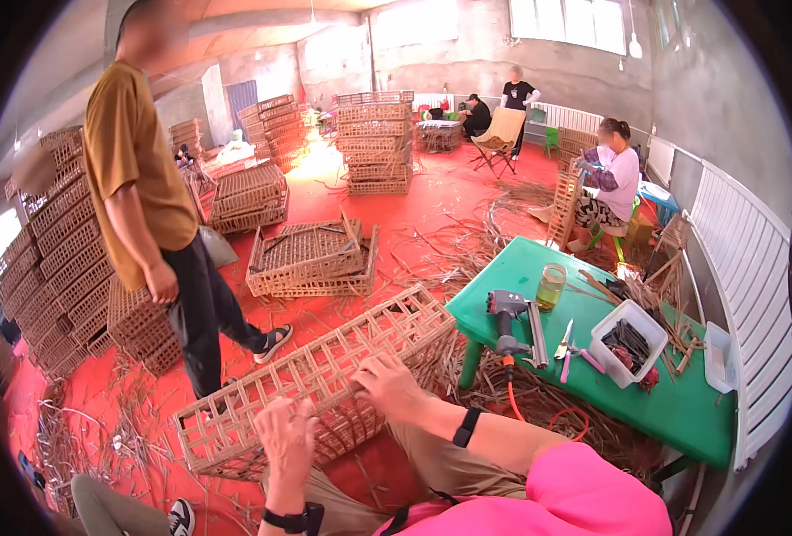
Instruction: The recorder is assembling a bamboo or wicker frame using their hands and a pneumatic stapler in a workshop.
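A long woven basket [320, 351] of brown strips stands tilted across my knees, its lattice side facing up. My left hand [286, 439] is at its near edge, with the fingers bent inward; whether a strip is between them is too small to see. Farther right along the same edge, my right hand [389, 387] has its fingers curled onto the lattice. Beside my right arm, a green table [512, 268] carries a grey nail gun [507, 308] with an orange hose, a pair of scissors [564, 340] and pink-handled pliers [579, 357].
A glass jar [550, 288] and a white bin [629, 314] of dark pieces share the table. One person [141, 161] stands close on the left; another [619, 174] sits at the right. Basket stacks [374, 147] and loose strips [476, 241] cover parts of the red floor.
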Available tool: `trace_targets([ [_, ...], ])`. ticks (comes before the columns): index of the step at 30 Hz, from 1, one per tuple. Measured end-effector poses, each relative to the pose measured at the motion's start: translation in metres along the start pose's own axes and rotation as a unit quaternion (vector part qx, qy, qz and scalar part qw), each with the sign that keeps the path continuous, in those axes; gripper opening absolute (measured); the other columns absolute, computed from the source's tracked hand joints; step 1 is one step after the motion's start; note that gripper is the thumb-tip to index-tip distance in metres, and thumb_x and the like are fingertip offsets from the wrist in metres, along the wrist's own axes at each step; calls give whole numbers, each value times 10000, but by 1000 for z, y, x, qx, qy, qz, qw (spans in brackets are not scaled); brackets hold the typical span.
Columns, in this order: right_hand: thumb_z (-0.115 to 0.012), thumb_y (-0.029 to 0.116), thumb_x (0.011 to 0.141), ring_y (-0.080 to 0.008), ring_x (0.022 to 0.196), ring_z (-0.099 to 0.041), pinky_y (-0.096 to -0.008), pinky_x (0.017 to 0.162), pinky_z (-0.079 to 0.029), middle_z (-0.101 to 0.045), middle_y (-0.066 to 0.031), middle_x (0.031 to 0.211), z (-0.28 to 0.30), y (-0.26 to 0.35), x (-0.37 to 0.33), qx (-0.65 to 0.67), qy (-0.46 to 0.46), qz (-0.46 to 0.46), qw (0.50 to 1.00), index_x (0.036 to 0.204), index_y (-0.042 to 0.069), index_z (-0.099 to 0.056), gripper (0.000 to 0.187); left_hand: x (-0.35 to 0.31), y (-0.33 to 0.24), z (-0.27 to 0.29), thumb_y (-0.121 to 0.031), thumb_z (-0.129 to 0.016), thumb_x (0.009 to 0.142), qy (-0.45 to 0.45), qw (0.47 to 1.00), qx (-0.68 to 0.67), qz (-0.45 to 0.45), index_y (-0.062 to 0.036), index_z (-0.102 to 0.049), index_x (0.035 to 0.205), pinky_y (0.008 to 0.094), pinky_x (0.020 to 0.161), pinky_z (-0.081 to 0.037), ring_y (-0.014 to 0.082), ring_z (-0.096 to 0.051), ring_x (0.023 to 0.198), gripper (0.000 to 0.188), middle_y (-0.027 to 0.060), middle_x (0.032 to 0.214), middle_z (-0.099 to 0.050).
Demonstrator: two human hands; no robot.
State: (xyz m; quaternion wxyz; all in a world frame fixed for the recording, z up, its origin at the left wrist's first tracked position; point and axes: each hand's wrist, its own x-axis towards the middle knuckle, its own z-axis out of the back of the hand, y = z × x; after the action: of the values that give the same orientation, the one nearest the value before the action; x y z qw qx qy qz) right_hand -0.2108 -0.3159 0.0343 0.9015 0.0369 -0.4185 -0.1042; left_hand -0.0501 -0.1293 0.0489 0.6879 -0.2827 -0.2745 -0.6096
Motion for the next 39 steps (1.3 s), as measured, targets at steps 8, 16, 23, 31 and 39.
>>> trace_targets([
  [8,-784,164,759,-259,1037,-565,-419,922,-456,-585,-51,1032,4,-14,3,-35,55,13,998,1078,104,-678,342,-28,39,27,-128,-836,664,17,995,19,98,-83,-675,1144,468,943,-411,312,-541,1069,509,97,1089,-571],
  [16,-787,152,740,-266,1006,-572,-428,897,-458,-580,-61,1001,5,-14,5,-29,60,29,997,1024,95,-647,322,-44,40,35,-155,-817,716,-8,988,26,150,-63,-685,1086,457,896,-434,312,-538,1004,404,99,1053,-567],
  [23,-802,149,701,-289,927,-595,-438,804,-486,-582,-75,941,-5,-22,-1,-52,37,54,997,984,129,-633,330,-55,56,21,-145,-773,746,1,990,26,136,-121,-707,1129,467,926,-446,324,-556,1023,390,96,1065,-587],
  [31,-837,150,697,-273,1056,-567,-430,946,-441,-606,-41,1067,19,-41,-6,-67,19,-24,997,1126,128,-672,461,-51,60,41,-217,-800,762,35,987,30,151,-107,-685,1159,457,932,-414,303,-537,1042,428,78,1096,-571],
  [39,-809,99,728,-268,1019,-562,-416,903,-453,-600,-43,1036,23,-41,-6,-47,59,-18,997,1080,123,-692,371,-91,85,57,-219,-831,729,-27,980,94,173,-167,-694,1199,440,953,-403,267,-528,1051,492,48,1142,-579],
])
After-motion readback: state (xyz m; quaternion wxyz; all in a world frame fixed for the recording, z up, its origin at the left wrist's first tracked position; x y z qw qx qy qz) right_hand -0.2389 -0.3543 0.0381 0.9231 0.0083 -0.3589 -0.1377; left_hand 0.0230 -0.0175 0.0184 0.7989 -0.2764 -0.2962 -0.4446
